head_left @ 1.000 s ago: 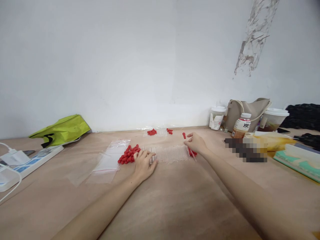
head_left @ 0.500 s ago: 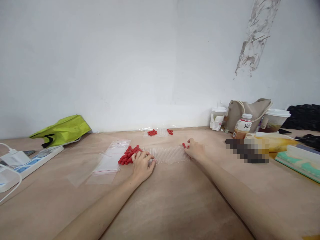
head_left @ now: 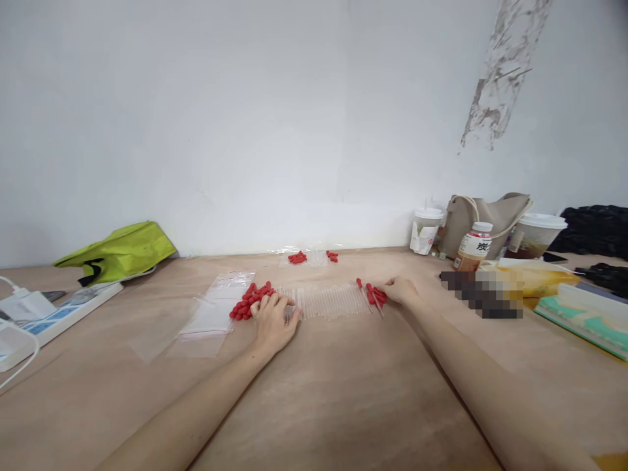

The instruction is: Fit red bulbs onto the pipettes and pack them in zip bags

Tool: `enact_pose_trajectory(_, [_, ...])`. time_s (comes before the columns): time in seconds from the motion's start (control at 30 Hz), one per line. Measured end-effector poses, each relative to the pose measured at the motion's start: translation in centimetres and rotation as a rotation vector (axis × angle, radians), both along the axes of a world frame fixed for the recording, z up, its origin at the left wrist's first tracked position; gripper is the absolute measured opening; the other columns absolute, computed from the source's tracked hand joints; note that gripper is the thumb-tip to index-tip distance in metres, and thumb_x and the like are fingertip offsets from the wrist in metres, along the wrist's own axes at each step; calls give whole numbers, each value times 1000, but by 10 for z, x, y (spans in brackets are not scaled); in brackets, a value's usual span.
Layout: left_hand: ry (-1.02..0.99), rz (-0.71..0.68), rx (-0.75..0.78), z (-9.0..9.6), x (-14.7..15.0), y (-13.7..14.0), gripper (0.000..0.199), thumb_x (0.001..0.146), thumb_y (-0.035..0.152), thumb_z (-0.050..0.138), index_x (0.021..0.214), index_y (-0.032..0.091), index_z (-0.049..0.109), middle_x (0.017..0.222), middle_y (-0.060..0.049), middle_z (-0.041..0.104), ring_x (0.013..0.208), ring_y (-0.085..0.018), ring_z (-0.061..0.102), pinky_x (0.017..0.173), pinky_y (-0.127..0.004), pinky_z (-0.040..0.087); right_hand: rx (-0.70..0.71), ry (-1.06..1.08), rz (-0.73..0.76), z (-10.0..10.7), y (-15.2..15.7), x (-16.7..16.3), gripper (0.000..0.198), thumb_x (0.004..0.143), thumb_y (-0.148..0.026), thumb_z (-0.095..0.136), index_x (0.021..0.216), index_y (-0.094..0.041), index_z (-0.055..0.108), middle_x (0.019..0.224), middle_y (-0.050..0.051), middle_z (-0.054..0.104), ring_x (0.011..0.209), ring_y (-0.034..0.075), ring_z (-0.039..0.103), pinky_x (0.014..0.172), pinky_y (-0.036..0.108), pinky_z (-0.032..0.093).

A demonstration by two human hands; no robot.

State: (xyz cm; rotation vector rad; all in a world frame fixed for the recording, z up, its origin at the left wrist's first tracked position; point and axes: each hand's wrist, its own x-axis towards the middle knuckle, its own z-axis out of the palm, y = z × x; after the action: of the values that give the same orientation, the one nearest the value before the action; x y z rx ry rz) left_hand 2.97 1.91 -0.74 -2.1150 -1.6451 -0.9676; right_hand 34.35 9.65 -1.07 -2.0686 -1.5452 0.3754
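Observation:
A row of thin clear tubes, apparently glass, lies side by side on the brown table cover. My left hand rests at its left end, fingers curled and the thumb bent toward them; what is under the fingertips is mostly hidden. Beside that hand is a heap of red rubber bulbs. At the row's right end, tubes with red bulbs on their tops, droppers, lie next to a small group of red bulbs. My right hand reaches these bulbs from the right, fingertips close together at their edge.
Clear zip bags lie left of the heap. Another bag with red bulbs sits by the wall. On the left are a power strip and a lime-green bag; on the right, a bottle, cups and a handbag.
My right hand has moved right, off the end of the tube row, uncovering droppers and red bulbs there. My left hand has barely shifted at the left end.

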Motion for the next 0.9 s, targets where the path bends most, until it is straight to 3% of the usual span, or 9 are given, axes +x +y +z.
enact_pose_trajectory(0.27, [98,45,-99,17,-16,0,24,74,44,51,76,21,59,83,-5,57,84,-24,46,73,-38,28,1,1,-11,4,2,-1,27,62,-42,59,53,-17,62,52,7,60,52,19,56,45,25,35])
enact_pose_trajectory(0.47, [189,144,-203,31,-4,22,27,73,44,49,74,21,63,88,-8,56,93,-27,44,79,-40,26,165,-23,-54,23,-12,-25,33,75,-45,44,65,-18,61,70,8,64,70,20,58,57,27,37])
enact_pose_trajectory(0.53, [200,185,-237,33,3,31,32,68,48,52,70,19,65,88,-12,56,95,-31,43,80,-43,25,266,-31,-8,27,-22,-44,29,78,-42,42,75,-19,60,79,6,64,76,18,57,62,26,38])
enact_pose_trajectory(0.67, [201,266,-316,31,11,47,41,59,55,57,63,15,66,89,-18,56,95,-37,43,79,-48,26,551,-103,304,22,-49,-82,19,76,-32,47,84,-18,56,80,6,63,79,18,55,69,28,37])
enact_pose_trajectory(0.77, [197,311,-366,29,14,54,44,57,56,57,67,14,67,94,-19,57,97,-38,43,82,-51,24,621,-146,447,12,-69,-99,14,77,-29,47,85,-20,55,81,4,61,82,19,53,77,32,34])
enact_pose_trajectory(0.9, [179,335,-423,29,15,59,40,58,52,57,72,15,67,96,-19,58,99,-39,43,82,-51,25,643,-111,447,2,-79,-104,13,78,-29,47,84,-20,54,79,3,60,80,19,52,77,32,33])
